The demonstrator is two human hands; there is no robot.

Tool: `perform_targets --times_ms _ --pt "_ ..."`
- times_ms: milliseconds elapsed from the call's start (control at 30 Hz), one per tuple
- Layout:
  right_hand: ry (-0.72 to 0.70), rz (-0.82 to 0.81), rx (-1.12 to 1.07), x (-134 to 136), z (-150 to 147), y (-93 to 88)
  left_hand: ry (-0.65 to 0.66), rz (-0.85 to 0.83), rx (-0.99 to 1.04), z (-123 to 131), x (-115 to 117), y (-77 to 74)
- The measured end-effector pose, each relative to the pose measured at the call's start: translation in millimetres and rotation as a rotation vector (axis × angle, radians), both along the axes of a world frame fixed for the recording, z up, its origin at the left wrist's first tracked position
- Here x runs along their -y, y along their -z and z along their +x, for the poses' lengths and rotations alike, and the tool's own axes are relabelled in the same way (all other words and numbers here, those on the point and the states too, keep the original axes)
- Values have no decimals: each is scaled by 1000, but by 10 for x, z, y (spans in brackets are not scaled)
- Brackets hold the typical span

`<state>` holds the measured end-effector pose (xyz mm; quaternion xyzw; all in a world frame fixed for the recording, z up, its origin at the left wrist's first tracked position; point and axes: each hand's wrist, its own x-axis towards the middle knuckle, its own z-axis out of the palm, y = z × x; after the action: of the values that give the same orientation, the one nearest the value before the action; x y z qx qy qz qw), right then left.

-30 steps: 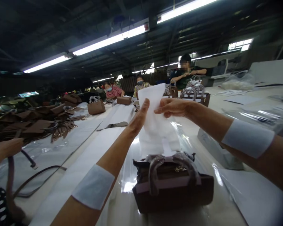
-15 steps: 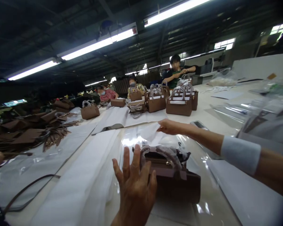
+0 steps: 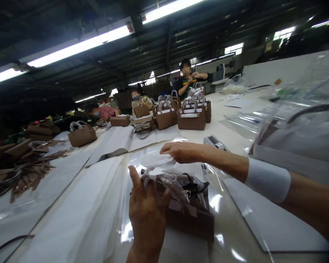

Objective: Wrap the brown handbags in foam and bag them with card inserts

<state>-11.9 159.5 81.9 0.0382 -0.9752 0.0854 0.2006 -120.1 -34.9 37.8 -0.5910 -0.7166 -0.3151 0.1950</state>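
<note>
A brown handbag (image 3: pixel 190 219) with plastic-wrapped handles (image 3: pixel 172 184) sits on a clear plastic sheet, right of my left hand. My left hand (image 3: pixel 148 210) is at the handbag's left end, its fingers bent around the handle side and one finger raised. The fingertips are partly hidden behind the wrapped handle. Beyond the handbag, my right hand (image 3: pixel 181 151) is closed, pinching a thin white sheet (image 3: pixel 157 160) that hangs over the handles. A pale cuff (image 3: pixel 268 179) covers part of my right forearm.
Stacked white sheets (image 3: pixel 74 204) lie on the left. Several finished-looking brown handbags (image 3: pixel 192 122) stand farther back, with two co-workers (image 3: pixel 185 78) behind. Brown straps (image 3: pixel 33 179) are piled at left. A plastic-covered bag (image 3: pixel 298 135) and a white board (image 3: pixel 276 219) are at right.
My left hand has gone from spread fingers to bent ones against the handbag. My right hand has drawn the white sheet nearer, over the handles. The view has shifted right.
</note>
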Motion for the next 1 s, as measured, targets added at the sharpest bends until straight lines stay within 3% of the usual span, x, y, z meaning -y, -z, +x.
perform_targets --times_ms 100,233,367,500,567,667,800,900,1000 --pt "57 -23 15 -78 57 45 -19 7 20 -17 -17 37" --pt "8 -22 38 -95 106 74 -6 3 41 -30 -42 35" --pt "-40 8 18 -23 8 13 -33 15 55 41 -116 -17" --pt "17 3 32 105 -91 -72 -2 65 158 81 -174 -44" --pt "150 -27 -39 292 -33 -94 73 93 219 48 -178 -38" --pt "495 -94 -301 774 178 -28 137 119 292 -34 -167 -16" --pt "602 -17 -457 1350 379 255 216 111 340 -100 -147 -6" --pt "697 15 -476 1443 344 410 261 100 384 -127 -100 -29" --pt "776 -5 -457 1379 245 411 350 67 342 -193 -16 -59"
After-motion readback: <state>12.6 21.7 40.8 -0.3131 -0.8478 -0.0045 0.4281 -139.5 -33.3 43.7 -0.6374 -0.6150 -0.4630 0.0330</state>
